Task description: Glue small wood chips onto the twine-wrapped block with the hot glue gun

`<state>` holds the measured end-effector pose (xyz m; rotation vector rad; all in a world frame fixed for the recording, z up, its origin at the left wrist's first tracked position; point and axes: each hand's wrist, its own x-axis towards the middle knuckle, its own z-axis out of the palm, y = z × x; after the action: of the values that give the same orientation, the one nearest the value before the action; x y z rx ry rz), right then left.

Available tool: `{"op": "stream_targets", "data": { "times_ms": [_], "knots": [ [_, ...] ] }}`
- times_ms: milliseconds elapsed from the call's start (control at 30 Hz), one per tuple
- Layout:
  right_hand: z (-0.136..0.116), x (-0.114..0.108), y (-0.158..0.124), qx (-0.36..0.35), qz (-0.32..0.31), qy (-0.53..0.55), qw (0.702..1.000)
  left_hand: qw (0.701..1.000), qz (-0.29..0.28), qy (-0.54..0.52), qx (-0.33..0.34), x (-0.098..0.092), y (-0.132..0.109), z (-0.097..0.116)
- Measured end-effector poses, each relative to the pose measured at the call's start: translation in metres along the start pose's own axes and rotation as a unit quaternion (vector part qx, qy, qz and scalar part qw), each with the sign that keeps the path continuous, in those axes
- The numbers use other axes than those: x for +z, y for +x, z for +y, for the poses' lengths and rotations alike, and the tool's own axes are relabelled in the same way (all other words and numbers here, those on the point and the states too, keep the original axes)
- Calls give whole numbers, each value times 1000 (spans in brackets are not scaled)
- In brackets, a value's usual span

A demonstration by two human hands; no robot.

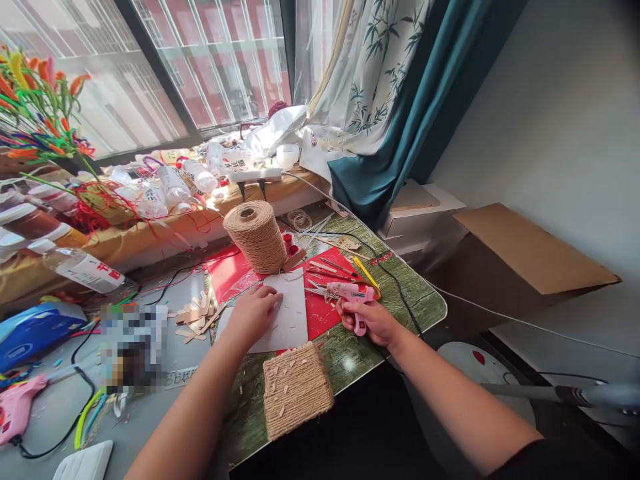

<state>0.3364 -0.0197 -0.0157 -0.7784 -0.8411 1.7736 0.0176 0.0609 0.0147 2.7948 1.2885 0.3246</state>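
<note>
My left hand (253,313) rests on a white sheet of card (291,320), its fingers curled and pressing down on it. My right hand (373,322) is wrapped round the grip of a pink glue gun (351,295), whose nozzle points left toward the card. A big spool of jute twine (258,235) stands upright just behind the card on red paper (320,313). A square piece wound in twine (296,389) lies at the near table edge, below my left hand.
Wooden sticks (196,315) lie left of the card. Scissors and pens (333,268) sit behind the glue gun. Bottles (170,183) and a power strip (255,175) crowd the windowsill. A second pink glue gun (17,408) lies far left. A cardboard box (525,250) stands right of the table.
</note>
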Motion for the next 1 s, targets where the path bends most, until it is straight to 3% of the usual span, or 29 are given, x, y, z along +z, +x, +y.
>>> {"op": "stream_targets", "data": {
  "times_ms": [267, 367, 467, 600, 667, 833, 1000],
  "knots": [
    [0, -5, -2, 1, -10, 5, 1000, 999, -37, -17, -6, 3, 8, -4],
    [0, -5, -3, 5, 1, 10, 1000, 996, 4, -76, -45, 0, 7, -10],
    [-1, -5, -4, 5, 0, 12, 1000, 979, 69, -139, -128, -3, -1, -12],
    [-1, -5, -4, 5, -6, 8, 1000, 924, 92, -248, -275, -3, -19, -3],
    [-1, -4, -3, 4, -5, 4, 1000, 881, 110, -343, -307, -1, -26, 4],
    [0, -1, -2, 8, 15, -6, 1000, 767, 167, -535, -312, 11, -34, 12],
    [0, 4, 0, 7, 36, -33, 999, 735, 209, -578, -286, 19, -41, 5]
  ]
}}
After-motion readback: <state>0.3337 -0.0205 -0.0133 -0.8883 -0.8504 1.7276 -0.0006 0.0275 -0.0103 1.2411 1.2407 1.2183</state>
